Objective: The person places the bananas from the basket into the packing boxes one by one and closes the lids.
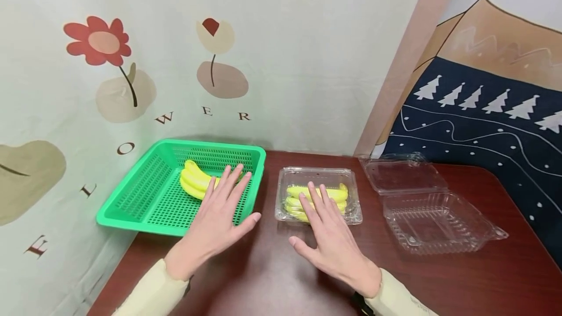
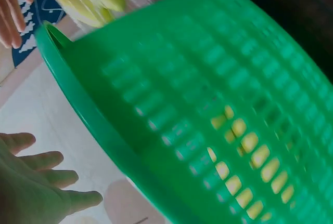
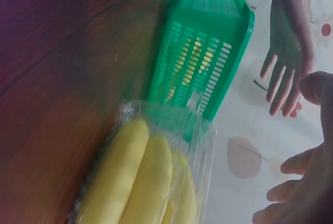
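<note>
My left hand (image 1: 218, 216) hovers with spread fingers over the near right side of a green plastic basket (image 1: 127, 204). Inside the basket lies a bunch of bananas (image 1: 193, 182), partly hidden behind that hand. With its fingers straight, my right hand (image 1: 330, 242) is held above the near edge of a clear plastic clamshell box (image 1: 285, 179). The box's lid is down, and several bananas (image 3: 125, 172) lie inside it. Neither hand holds anything. In the left wrist view, yellow shows through the slots of the basket wall (image 2: 171, 78).
To the right, a second clear clamshell box (image 1: 434, 223) stands with its lid (image 1: 404, 174) folded back. Everything sits on a dark reddish-brown table (image 1: 281, 277). Behind it hangs a pale curtain (image 1: 307, 62) printed with flowers and letters; a dark panel with white trees (image 1: 471, 96) is at the right.
</note>
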`<state>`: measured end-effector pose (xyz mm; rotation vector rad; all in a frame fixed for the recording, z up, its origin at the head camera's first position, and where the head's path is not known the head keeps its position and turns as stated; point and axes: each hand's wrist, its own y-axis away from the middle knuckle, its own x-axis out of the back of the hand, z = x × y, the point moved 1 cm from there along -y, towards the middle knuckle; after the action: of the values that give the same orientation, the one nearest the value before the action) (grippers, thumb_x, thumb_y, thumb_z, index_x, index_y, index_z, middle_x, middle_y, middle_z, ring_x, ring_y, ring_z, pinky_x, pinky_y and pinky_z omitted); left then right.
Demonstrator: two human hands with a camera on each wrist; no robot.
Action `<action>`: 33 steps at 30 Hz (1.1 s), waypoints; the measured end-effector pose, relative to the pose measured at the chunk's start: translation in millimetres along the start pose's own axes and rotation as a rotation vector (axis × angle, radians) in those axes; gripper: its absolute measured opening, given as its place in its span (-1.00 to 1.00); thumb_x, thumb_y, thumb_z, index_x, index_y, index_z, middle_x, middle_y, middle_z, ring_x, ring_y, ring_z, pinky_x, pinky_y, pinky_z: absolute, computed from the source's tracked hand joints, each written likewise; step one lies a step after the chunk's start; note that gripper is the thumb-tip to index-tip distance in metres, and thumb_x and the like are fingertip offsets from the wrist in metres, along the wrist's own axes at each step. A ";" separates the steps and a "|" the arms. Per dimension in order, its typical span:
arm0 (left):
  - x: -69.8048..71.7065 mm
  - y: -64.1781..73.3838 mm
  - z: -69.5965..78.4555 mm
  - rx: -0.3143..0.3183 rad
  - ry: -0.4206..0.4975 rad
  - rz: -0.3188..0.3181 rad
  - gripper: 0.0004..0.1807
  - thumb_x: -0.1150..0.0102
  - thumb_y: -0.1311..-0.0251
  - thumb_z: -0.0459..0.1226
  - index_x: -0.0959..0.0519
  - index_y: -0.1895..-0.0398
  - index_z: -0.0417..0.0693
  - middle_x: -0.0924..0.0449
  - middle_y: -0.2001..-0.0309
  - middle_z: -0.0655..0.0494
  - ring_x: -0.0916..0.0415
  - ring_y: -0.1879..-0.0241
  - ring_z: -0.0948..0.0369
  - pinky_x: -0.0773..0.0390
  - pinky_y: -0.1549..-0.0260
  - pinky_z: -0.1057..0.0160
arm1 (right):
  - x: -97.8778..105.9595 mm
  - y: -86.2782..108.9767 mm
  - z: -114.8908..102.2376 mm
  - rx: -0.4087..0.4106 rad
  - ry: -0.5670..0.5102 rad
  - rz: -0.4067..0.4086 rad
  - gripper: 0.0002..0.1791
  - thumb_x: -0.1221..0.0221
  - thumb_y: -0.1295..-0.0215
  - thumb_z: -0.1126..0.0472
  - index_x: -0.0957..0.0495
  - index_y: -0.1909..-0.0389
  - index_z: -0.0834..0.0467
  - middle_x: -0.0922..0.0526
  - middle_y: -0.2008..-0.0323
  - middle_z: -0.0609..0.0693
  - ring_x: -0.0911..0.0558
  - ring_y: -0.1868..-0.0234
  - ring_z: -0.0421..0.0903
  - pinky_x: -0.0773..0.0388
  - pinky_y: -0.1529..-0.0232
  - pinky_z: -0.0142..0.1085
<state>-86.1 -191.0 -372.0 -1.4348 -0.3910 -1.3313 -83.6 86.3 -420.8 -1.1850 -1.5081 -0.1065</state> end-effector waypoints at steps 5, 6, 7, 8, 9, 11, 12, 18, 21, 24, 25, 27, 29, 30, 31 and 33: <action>3.4 -3.4 -16.8 -0.020 -0.073 -0.039 -0.11 -0.09 -0.35 0.25 -0.26 -0.58 -0.08 -0.11 -0.60 -0.14 0.06 -0.59 -0.20 0.00 -0.43 -0.42 | -5.3 -8.3 -10.0 0.020 0.023 -0.059 -0.05 -0.19 -0.37 -0.27 -0.17 -0.61 0.17 0.05 -0.66 0.12 0.09 -0.65 0.16 -0.12 -0.49 0.25; 3.5 -4.3 -20.8 -0.021 -0.088 -0.051 -0.11 -0.09 -0.35 0.25 -0.25 -0.58 -0.07 -0.10 -0.60 -0.14 0.06 -0.59 -0.21 0.00 -0.42 -0.43 | -6.6 -10.2 -11.9 0.026 0.030 -0.069 -0.04 -0.21 -0.35 -0.25 -0.18 -0.60 0.17 0.03 -0.66 0.13 0.09 -0.65 0.16 -0.11 -0.49 0.25; 3.8 -5.2 -24.9 -0.021 -0.102 -0.062 -0.10 -0.09 -0.35 0.25 -0.25 -0.59 -0.07 -0.09 -0.61 -0.14 0.06 -0.59 -0.22 -0.01 -0.42 -0.44 | -8.2 -12.0 -13.7 0.032 0.040 -0.080 -0.04 -0.22 -0.34 -0.25 -0.18 -0.60 0.17 0.03 -0.66 0.13 0.08 -0.65 0.17 -0.11 -0.49 0.25; 4.4 -6.3 -29.1 -0.022 -0.115 -0.069 -0.10 -0.10 -0.34 0.25 -0.25 -0.59 -0.07 -0.08 -0.61 -0.14 0.05 -0.59 -0.23 -0.01 -0.41 -0.45 | -9.7 -13.9 -15.5 0.038 0.051 -0.090 -0.04 -0.22 -0.34 -0.25 -0.18 -0.60 0.17 0.03 -0.65 0.14 0.08 -0.65 0.18 -0.10 -0.49 0.24; 4.9 -7.5 -33.4 -0.023 -0.128 -0.075 -0.09 -0.12 -0.33 0.25 -0.25 -0.59 -0.07 -0.08 -0.61 -0.14 0.05 -0.58 -0.23 0.00 -0.41 -0.46 | -11.4 -16.0 -17.3 0.047 0.062 -0.099 -0.04 -0.21 -0.34 -0.25 -0.18 -0.60 0.18 0.02 -0.65 0.15 0.06 -0.64 0.19 -0.11 -0.49 0.24; 6.2 -9.4 -42.3 -0.021 -0.153 -0.087 -0.08 -0.13 -0.32 0.25 -0.25 -0.59 -0.08 -0.07 -0.61 -0.14 0.06 -0.58 -0.23 0.00 -0.40 -0.47 | -14.9 -20.3 -21.1 0.065 0.080 -0.117 -0.04 -0.20 -0.35 -0.26 -0.18 -0.60 0.17 0.02 -0.65 0.15 0.05 -0.64 0.20 -0.11 -0.50 0.24; 6.6 -10.4 -46.9 -0.018 -0.165 -0.094 -0.08 -0.14 -0.32 0.25 -0.25 -0.59 -0.08 -0.07 -0.61 -0.15 0.06 -0.59 -0.23 0.00 -0.40 -0.47 | -16.7 -22.4 -23.1 0.076 0.090 -0.123 -0.04 -0.19 -0.36 -0.27 -0.18 -0.61 0.16 0.02 -0.65 0.15 0.05 -0.64 0.20 -0.11 -0.50 0.24; 7.8 -14.6 -72.8 -0.015 -0.234 -0.158 -0.05 -0.13 -0.32 0.28 -0.25 -0.59 -0.10 -0.07 -0.61 -0.18 0.07 -0.59 -0.23 0.03 -0.41 -0.47 | -27.3 -30.1 -36.8 0.118 0.121 -0.189 -0.04 -0.11 -0.39 -0.36 -0.14 -0.63 0.10 0.06 -0.67 0.08 0.11 -0.65 0.16 -0.09 -0.50 0.25; 9.0 -16.1 -85.6 -0.019 -0.267 -0.193 -0.05 -0.14 -0.31 0.27 -0.25 -0.59 -0.09 -0.12 -0.59 -0.20 0.03 -0.57 -0.25 0.03 -0.41 -0.46 | -32.7 -32.7 -44.1 0.141 0.144 -0.220 -0.04 -0.05 -0.41 -0.41 -0.13 -0.64 0.08 0.07 -0.67 0.07 0.14 -0.65 0.14 -0.07 -0.51 0.24; 11.1 -19.8 -99.0 -0.030 -0.299 -0.232 -0.06 -0.15 -0.31 0.26 -0.27 -0.58 -0.12 -0.16 -0.57 -0.23 0.00 -0.56 -0.27 0.03 -0.41 -0.46 | -38.0 -36.5 -50.0 0.171 0.177 -0.233 -0.03 0.00 -0.42 -0.45 -0.13 -0.64 0.06 0.03 -0.66 0.07 0.13 -0.66 0.14 -0.09 -0.50 0.23; 11.6 -20.8 -103.4 -0.032 -0.307 -0.249 -0.07 -0.15 -0.32 0.26 -0.27 -0.58 -0.12 -0.17 -0.56 -0.24 -0.01 -0.55 -0.27 0.03 -0.42 -0.45 | -39.6 -37.5 -51.7 0.182 0.185 -0.236 -0.04 0.01 -0.42 -0.45 -0.14 -0.64 0.05 0.02 -0.66 0.07 0.12 -0.65 0.14 -0.11 -0.50 0.23; 12.4 -22.3 -111.4 -0.030 -0.315 -0.292 -0.07 -0.14 -0.33 0.26 -0.27 -0.58 -0.13 -0.17 -0.57 -0.24 0.00 -0.56 -0.27 0.06 -0.43 -0.45 | -43.5 -38.2 -55.1 0.202 0.201 -0.242 -0.04 0.02 -0.42 -0.47 -0.16 -0.63 0.04 0.01 -0.66 0.06 0.11 -0.65 0.13 -0.13 -0.49 0.23; 12.6 -22.8 -119.2 -0.029 -0.316 -0.331 -0.07 -0.12 -0.34 0.27 -0.27 -0.58 -0.13 -0.16 -0.57 -0.24 -0.01 -0.55 -0.27 0.07 -0.43 -0.44 | -47.3 -37.2 -58.2 0.218 0.206 -0.250 -0.05 0.03 -0.42 -0.47 -0.17 -0.63 0.04 0.02 -0.66 0.05 0.09 -0.65 0.13 -0.16 -0.48 0.23; 12.3 -23.0 -122.9 -0.028 -0.314 -0.348 -0.07 -0.11 -0.35 0.28 -0.27 -0.58 -0.13 -0.16 -0.57 -0.24 -0.01 -0.55 -0.27 0.08 -0.43 -0.44 | -48.8 -36.3 -59.6 0.224 0.205 -0.254 -0.05 0.03 -0.42 -0.48 -0.17 -0.63 0.03 0.03 -0.66 0.04 0.08 -0.65 0.13 -0.17 -0.48 0.22; 11.8 -23.0 -126.4 -0.028 -0.313 -0.363 -0.07 -0.10 -0.35 0.29 -0.27 -0.58 -0.12 -0.16 -0.57 -0.23 -0.01 -0.56 -0.27 0.08 -0.43 -0.44 | -50.2 -35.3 -60.7 0.230 0.207 -0.254 -0.05 0.04 -0.42 -0.48 -0.18 -0.63 0.03 0.04 -0.66 0.03 0.06 -0.65 0.13 -0.18 -0.47 0.22; 10.3 -24.3 -133.1 -0.037 -0.312 -0.387 -0.06 -0.09 -0.35 0.30 -0.27 -0.58 -0.12 -0.16 -0.57 -0.23 -0.03 -0.55 -0.26 0.06 -0.43 -0.44 | -52.2 -33.4 -61.9 0.237 0.207 -0.257 -0.05 0.04 -0.42 -0.48 -0.17 -0.63 0.02 0.06 -0.66 0.02 0.03 -0.64 0.14 -0.20 -0.46 0.22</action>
<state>-168.8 -298.2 -380.5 -1.6594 -0.8899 -1.4204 -72.9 -0.6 -423.3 -0.7651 -1.4389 -0.2107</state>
